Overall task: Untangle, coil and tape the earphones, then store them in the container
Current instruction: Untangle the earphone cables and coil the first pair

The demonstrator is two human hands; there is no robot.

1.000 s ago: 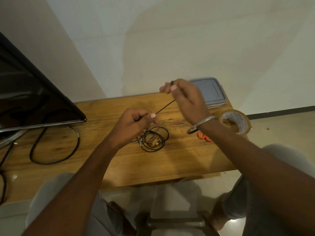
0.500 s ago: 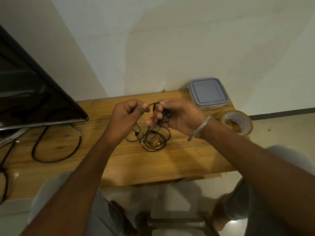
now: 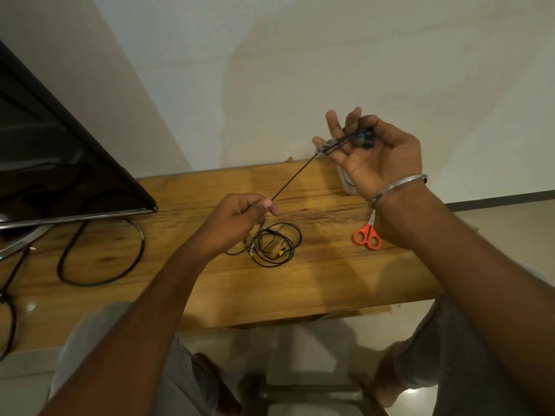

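Black earphone cable (image 3: 292,178) runs taut between my two hands above the wooden table (image 3: 330,274). My left hand (image 3: 237,219) pinches the cable between thumb and forefinger, low over the table. Raised palm-up at the upper right, my right hand (image 3: 371,151) has the cable wound across its fingers, the thumb pressing the earbuds against them. The rest of the earphones lies as a loose tangle (image 3: 274,244) on the table under my left hand. The container (image 3: 345,183) is almost fully hidden behind my right hand.
Red-handled scissors (image 3: 368,234) lie on the table right of the tangle, partly under my right wrist. A dark monitor (image 3: 60,163) stands at the left with a thick black cable loop (image 3: 99,253) in front of it. My knees show below the table's front edge.
My hands were close together over the tangle. Now my right hand has risen up and right with the cable wound on it, pulling the cable taut; my left hand dropped slightly.
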